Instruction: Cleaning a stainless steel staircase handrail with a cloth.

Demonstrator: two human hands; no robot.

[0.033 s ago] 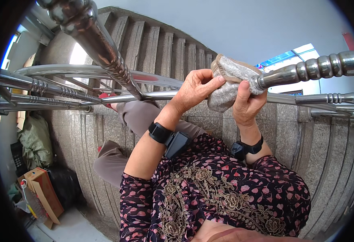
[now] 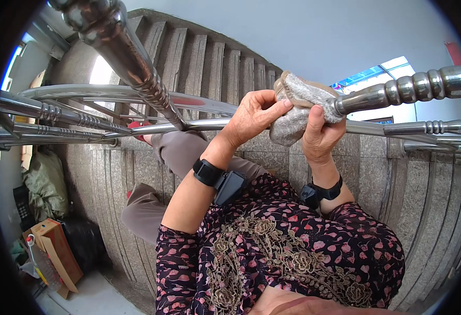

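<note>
Holding one cloth [image 2: 312, 93] against one baluster [image 2: 406, 92]: two grips [image 2: 252, 116].

Daylight is streaming through the window [image 2: 405, 79], bleaching its panes white; glare is glinting off the polished metal post [image 2: 431, 85]; the black bag [image 2: 86, 236] is sinking into dimness; the fisheye is bending the stone steps [image 2: 438, 220] rightward of a crisp centre.

Head-worn fisheye view — steeply downward (quite close) over both hands [image 2: 252, 116]
</note>
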